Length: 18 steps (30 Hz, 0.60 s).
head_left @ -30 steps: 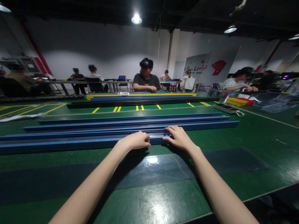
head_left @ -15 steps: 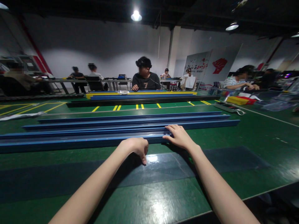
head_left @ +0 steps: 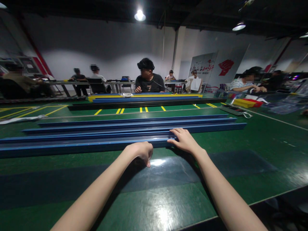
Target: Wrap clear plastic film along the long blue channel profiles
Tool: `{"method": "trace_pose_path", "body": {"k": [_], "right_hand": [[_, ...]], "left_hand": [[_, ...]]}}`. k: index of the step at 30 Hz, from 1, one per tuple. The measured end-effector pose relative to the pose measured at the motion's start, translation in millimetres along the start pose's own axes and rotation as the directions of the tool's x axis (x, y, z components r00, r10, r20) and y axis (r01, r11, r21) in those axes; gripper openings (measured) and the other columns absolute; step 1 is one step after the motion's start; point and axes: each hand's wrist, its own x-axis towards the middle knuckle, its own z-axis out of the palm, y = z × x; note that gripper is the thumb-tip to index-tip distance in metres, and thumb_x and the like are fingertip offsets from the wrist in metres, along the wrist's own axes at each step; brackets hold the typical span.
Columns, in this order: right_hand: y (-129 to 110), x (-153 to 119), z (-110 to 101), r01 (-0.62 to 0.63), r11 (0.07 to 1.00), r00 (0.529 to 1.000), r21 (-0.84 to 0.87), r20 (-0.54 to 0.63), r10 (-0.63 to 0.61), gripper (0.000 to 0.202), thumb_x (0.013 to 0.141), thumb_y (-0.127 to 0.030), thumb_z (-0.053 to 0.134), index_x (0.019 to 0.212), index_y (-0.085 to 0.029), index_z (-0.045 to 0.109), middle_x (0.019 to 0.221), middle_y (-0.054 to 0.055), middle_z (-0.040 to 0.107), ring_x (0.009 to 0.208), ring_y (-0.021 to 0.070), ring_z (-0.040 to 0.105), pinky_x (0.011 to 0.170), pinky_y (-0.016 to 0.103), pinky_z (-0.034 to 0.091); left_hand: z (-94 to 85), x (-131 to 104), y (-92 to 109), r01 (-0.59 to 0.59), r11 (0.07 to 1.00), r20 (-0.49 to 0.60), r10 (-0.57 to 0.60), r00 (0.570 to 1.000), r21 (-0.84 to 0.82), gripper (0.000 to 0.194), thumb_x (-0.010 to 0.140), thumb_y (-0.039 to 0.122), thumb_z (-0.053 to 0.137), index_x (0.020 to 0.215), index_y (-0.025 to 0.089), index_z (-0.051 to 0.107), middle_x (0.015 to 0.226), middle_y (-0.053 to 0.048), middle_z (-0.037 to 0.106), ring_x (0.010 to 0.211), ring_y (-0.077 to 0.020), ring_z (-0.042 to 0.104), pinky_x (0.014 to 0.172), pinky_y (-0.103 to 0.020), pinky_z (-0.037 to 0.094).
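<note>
My right hand [head_left: 184, 139] is at the right end of the nearest blue plastic channel [head_left: 72, 147], a long open trough. Its fingers lie over the far wall and the thumb is against the near side, so it spans the channel. My left hand [head_left: 141, 150] is bent down at the wrist beside the channel's near wall, with curled fingers mostly hidden and the thumb pointing down. Whatever those fingers hold is hidden. Below both hands, a long clear plastic strip [head_left: 166, 175] lies flat on the green table [head_left: 240, 141], partly covered by my forearms.
More blue channels [head_left: 211, 127] lie parallel just beyond. Farther off are a black rail [head_left: 168, 103], a yellow rail [head_left: 168, 96] and a grey device with a white cord [head_left: 234, 111]. Across the table sits a person [head_left: 150, 81]; a yellow tray [head_left: 244, 103] stands at right.
The left thumb has drawn slightly upward and in. My right hand and the blue channel hold almost the same place. The person opposite has shifted their head a little.
</note>
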Motion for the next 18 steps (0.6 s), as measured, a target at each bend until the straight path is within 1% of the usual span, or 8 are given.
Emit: {"method": "trace_pose_path", "body": {"k": [4,11,14,18], "right_hand": [[0.8,0.0,1.2,0.0,1.0,1.0,0.001,-0.005,0.0,0.053,0.078,-0.055,0.041,0.114,-0.019,0.051,0.117,0.01,0.053,0.105,0.0237,0.045,0.085,0.035,0.033],[0.5,-0.2,0.6,0.003,1.0,1.0,-0.001,-0.013,-0.003,0.053,0.078,-0.055,0.041,0.114,-0.018,0.051,0.115,0.01,0.054,0.104,0.0241,0.046,0.085,0.035,0.033],[0.1,-0.1,0.0,0.001,1.0,1.0,0.004,-0.009,-0.001,0.052,0.078,-0.055,0.041,0.114,-0.018,0.051,0.116,0.01,0.054,0.104,0.0241,0.046,0.085,0.036,0.033],[-0.6,-0.1,-0.4,-0.004,1.0,1.0,0.001,-0.009,0.004,0.053,0.078,-0.055,0.042,0.114,-0.018,0.051,0.116,0.01,0.053,0.104,0.0242,0.046,0.086,0.036,0.033]], "left_hand": [[0.6,0.2,-0.8,-0.016,1.0,-0.026,0.016,1.0,-0.026,0.019,0.051,0.027,0.071,0.067,0.018,0.064,0.063,0.0,0.063,0.054,-0.0127,0.053,0.048,-0.021,0.035],[-2.8,-4.2,4.3,-0.009,1.0,-0.033,0.008,0.999,-0.029,0.017,0.051,0.024,0.071,0.066,0.017,0.065,0.059,-0.001,0.062,0.052,-0.0127,0.053,0.05,-0.022,0.036],[-2.5,-3.9,3.4,-0.027,0.999,-0.048,0.025,0.999,-0.035,0.015,0.051,0.024,0.071,0.063,0.016,0.065,0.057,-0.001,0.061,0.05,-0.0124,0.052,0.048,-0.022,0.035],[-0.7,-2.4,0.5,-0.002,0.998,-0.056,-0.001,0.998,-0.071,0.014,0.05,0.024,0.07,0.062,0.016,0.065,0.055,-0.001,0.06,0.05,-0.0129,0.052,0.045,-0.022,0.035]]}}
